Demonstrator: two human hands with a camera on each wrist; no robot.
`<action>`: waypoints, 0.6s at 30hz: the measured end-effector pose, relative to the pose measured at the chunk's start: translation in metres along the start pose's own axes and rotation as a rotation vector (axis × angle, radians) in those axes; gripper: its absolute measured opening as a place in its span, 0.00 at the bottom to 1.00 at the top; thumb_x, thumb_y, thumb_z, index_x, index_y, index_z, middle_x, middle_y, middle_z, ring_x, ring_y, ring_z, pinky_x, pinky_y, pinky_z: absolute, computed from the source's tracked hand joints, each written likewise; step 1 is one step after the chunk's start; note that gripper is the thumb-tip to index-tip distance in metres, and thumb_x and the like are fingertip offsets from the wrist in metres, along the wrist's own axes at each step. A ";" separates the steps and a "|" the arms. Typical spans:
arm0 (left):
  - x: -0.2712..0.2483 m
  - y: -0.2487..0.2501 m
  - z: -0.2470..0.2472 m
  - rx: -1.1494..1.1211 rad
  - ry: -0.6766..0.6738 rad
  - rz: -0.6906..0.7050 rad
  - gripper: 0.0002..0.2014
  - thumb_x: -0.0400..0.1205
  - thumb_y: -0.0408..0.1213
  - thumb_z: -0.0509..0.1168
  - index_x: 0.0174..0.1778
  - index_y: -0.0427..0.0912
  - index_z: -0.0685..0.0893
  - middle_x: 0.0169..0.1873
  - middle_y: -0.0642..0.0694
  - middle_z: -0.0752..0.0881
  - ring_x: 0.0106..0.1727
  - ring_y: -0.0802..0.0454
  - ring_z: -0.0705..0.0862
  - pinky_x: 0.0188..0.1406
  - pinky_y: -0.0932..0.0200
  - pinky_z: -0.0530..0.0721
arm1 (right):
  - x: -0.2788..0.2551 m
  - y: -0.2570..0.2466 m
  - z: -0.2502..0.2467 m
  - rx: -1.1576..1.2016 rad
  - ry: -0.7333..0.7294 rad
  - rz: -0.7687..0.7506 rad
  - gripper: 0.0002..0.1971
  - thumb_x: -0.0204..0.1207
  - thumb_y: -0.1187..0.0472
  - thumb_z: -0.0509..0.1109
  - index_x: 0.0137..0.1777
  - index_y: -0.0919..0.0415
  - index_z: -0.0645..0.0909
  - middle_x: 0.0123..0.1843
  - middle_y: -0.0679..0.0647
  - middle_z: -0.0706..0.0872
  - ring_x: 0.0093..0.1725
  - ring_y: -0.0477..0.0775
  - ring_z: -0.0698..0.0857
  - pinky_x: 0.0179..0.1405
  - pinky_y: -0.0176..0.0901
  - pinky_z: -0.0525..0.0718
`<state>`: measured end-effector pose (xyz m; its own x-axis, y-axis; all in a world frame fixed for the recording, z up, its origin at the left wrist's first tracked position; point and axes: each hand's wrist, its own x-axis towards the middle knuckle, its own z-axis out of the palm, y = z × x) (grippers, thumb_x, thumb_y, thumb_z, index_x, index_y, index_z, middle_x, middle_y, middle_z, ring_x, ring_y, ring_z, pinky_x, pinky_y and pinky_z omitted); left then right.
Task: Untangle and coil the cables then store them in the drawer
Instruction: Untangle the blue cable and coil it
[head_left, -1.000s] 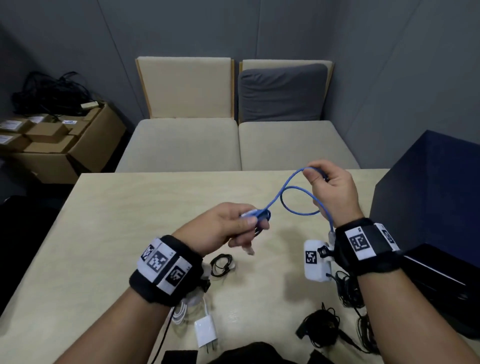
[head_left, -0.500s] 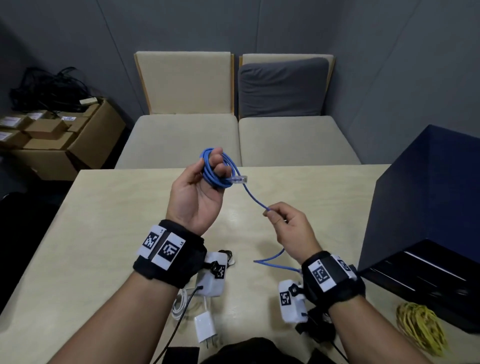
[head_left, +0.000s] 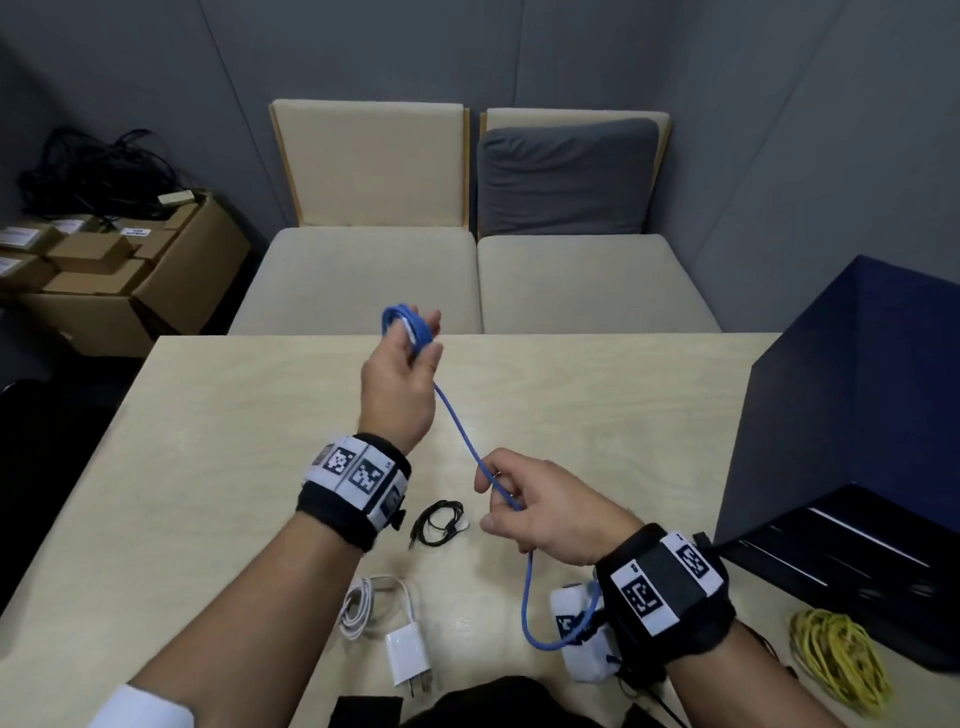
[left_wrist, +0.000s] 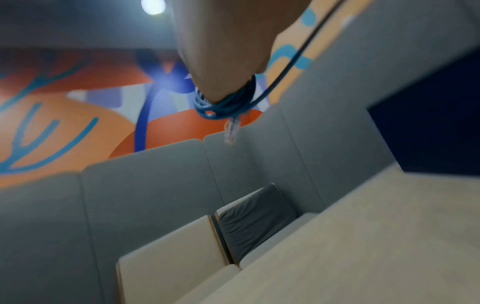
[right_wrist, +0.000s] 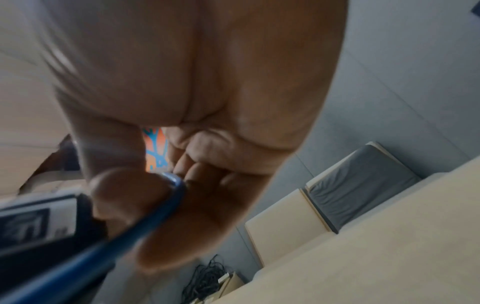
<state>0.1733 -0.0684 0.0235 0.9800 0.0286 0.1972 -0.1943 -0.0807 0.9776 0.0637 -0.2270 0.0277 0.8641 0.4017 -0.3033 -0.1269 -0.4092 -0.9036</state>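
A blue cable (head_left: 457, 423) runs between my two hands above the table (head_left: 218, 467). My left hand (head_left: 402, 364) is raised over the table's far edge, with several turns of the cable wound round its fingers (left_wrist: 223, 107); a clear plug (left_wrist: 231, 131) hangs from the coil. Lower and nearer, my right hand (head_left: 524, 506) pinches the cable (right_wrist: 145, 224) between thumb and fingers, and the loose tail loops down past that wrist. The dark blue drawer unit (head_left: 852, 457) stands at the table's right, its drawer open.
On the table lie a small black cable (head_left: 439, 522), a white cable with its charger (head_left: 384, 618) and a yellow cable coil (head_left: 836, 660). Two beige seats (head_left: 467, 275) stand behind the table. Cardboard boxes with black cables (head_left: 104, 249) sit at the left.
My left hand has lifted farther from me with more turns of blue cable on its fingers. The right hand has slid down the cable toward me, stretching it straight.
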 end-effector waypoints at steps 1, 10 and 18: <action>-0.003 -0.007 -0.001 0.169 -0.075 0.021 0.11 0.84 0.27 0.59 0.61 0.42 0.77 0.62 0.51 0.84 0.64 0.58 0.82 0.65 0.66 0.77 | 0.000 -0.002 0.000 -0.013 0.004 -0.022 0.09 0.76 0.64 0.70 0.51 0.53 0.75 0.32 0.48 0.77 0.30 0.52 0.75 0.31 0.44 0.80; -0.035 0.010 -0.008 0.473 -0.792 -0.174 0.22 0.88 0.51 0.50 0.48 0.38 0.82 0.28 0.52 0.82 0.28 0.60 0.77 0.40 0.59 0.76 | 0.003 -0.010 -0.063 -0.506 0.448 -0.236 0.04 0.81 0.63 0.67 0.45 0.55 0.81 0.28 0.40 0.75 0.32 0.35 0.75 0.34 0.34 0.70; -0.036 0.046 -0.018 -0.423 -0.783 -0.424 0.15 0.81 0.38 0.55 0.41 0.37 0.86 0.15 0.54 0.63 0.17 0.58 0.61 0.34 0.64 0.79 | 0.006 -0.011 -0.063 -0.272 0.498 -0.240 0.09 0.79 0.66 0.68 0.41 0.50 0.79 0.26 0.42 0.75 0.26 0.42 0.72 0.32 0.37 0.72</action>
<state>0.1286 -0.0555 0.0627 0.6946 -0.7073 -0.1309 0.3297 0.1513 0.9319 0.1010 -0.2714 0.0547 0.9851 0.1045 0.1364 0.1718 -0.5751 -0.7998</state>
